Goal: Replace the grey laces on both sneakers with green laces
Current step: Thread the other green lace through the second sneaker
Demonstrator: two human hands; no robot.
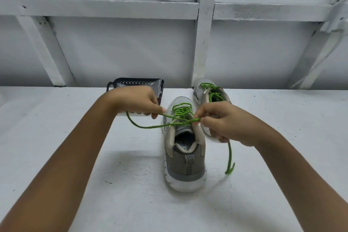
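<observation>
The near sneaker (185,156) stands on the surface (282,111) with its green lace (181,112) threaded up. The left hand (139,102) and the right hand (224,124) each hold a lace end in a pinching grip. Next comes the knot, I think: cross ends, pull snug.

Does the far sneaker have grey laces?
No, the far sneaker is threaded with a green lace.

Left grip (137,101) and right grip (224,120) pinch the green lace (181,112) over the near sneaker (180,164). Another sneaker (199,88) stands at one o'clock.
</observation>
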